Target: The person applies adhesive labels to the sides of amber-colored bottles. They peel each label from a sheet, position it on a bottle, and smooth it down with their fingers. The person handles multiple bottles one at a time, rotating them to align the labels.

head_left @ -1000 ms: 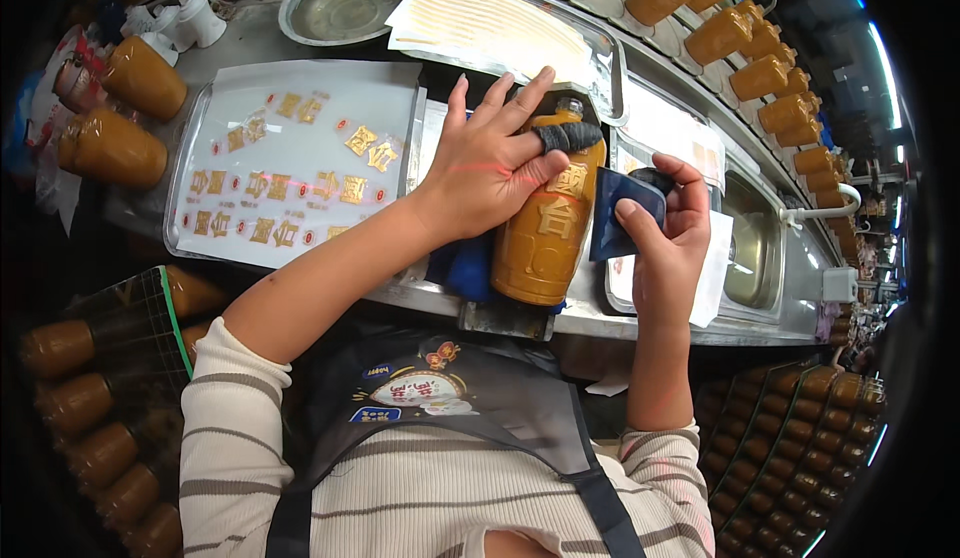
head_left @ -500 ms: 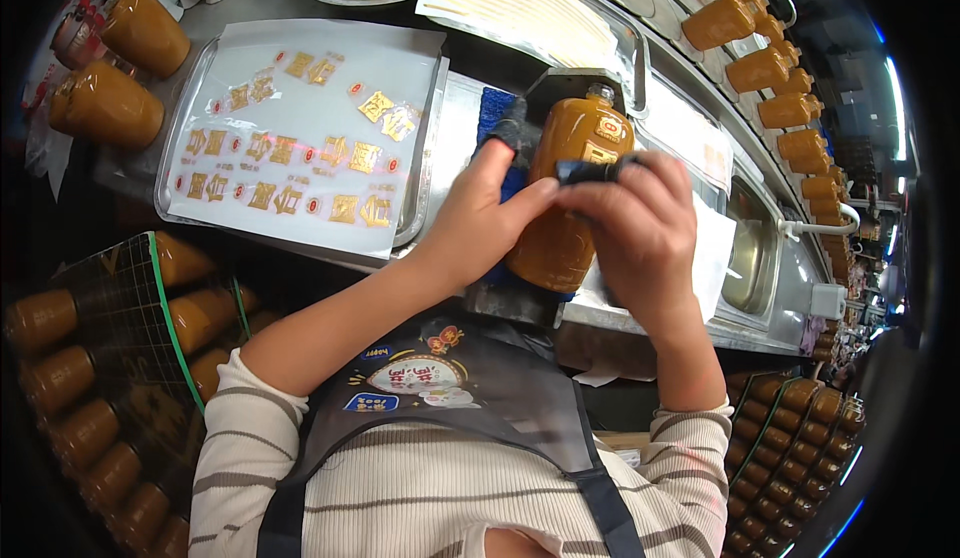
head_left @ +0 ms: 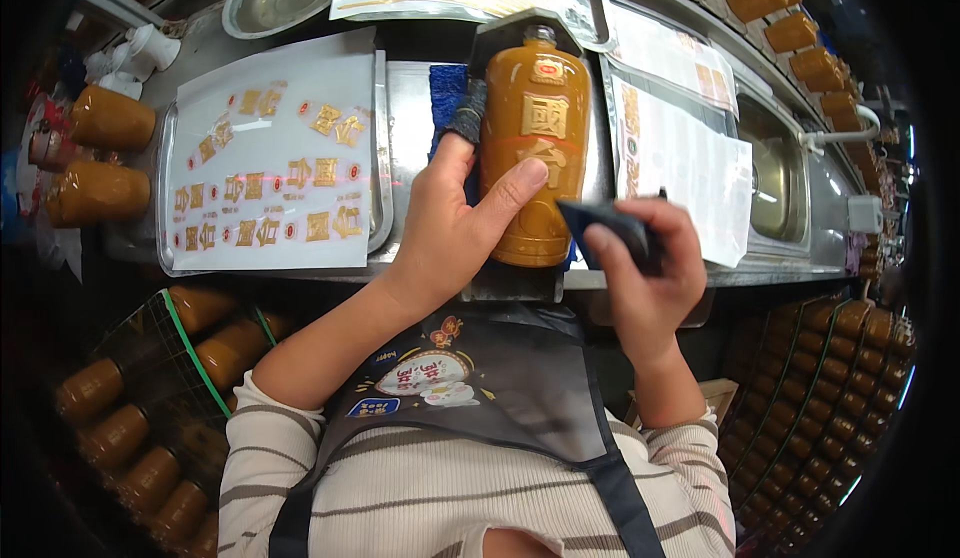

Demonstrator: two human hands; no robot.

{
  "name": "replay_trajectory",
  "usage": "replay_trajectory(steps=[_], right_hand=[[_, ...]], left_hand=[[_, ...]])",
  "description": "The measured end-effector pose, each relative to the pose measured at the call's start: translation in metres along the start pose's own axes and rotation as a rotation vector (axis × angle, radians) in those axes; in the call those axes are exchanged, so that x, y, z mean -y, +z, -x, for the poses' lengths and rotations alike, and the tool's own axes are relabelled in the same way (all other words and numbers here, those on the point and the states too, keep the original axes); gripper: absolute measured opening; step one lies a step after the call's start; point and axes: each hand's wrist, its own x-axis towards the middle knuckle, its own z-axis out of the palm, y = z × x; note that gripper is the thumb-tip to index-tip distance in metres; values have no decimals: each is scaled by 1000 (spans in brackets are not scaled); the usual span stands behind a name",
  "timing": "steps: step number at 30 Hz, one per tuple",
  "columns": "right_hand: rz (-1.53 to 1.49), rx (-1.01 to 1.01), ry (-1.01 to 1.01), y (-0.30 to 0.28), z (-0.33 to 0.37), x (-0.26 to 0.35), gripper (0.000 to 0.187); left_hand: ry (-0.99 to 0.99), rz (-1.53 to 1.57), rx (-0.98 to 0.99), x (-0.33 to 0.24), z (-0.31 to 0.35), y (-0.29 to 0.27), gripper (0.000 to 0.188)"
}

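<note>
- Tray (head_left: 385,158), metal: white sheet (head_left: 345,66), gold character labels (head_left: 255,186), small red ovals (head_left: 290,230).
- Left hand (head_left: 440,223): thumb on front of bottle (head_left: 548,213), wrapped finger along left side; cannot tell whether grip clamps.
- Bottle: amber, in dark holder (head_left: 498,35) on worktop (head_left: 408,108); gold characters (head_left: 545,116), red-and-gold emblem (head_left: 548,70).
- Right hand (head_left: 655,288): grip clamped on dark blue piece (head_left: 605,220) near bottle's right edge.

On the amber-brown bottle (head_left: 520,241) we see two large gold characters (head_left: 545,116), the lower partly covered, beneath a red-and-gold emblem (head_left: 548,70). We find gold character decals (head_left: 325,172) with red ovals in two rows along the lower edge of the left white sheet (head_left: 345,70), others nearer its upper edge. The apron (head_left: 545,378) bears a white badge (head_left: 428,374) with red characters and a blue lettered patch (head_left: 372,407).
</note>
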Motion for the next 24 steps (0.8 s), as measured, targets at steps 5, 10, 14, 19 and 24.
replay_trajectory(steps=[5, 10, 14, 19, 24], right_hand=[[-375, -154, 398, 0, -3, -30, 28], [-398, -132, 277, 19, -13, 1, 24], [-186, -219, 346, 7, -9, -24, 21], [-327, -112, 204, 19, -8, -7, 24], [-266, -217, 383, -1, -16, -31, 21]], left_hand=[[152, -509, -215, 16, 0, 18, 44], [147, -137, -167, -2, 0, 17, 45], [-22, 108, -113, 5, -5, 7, 44], [-69, 194, -124, -4, -6, 6, 44], [95, 141, -146, 15, 2, 2, 54]])
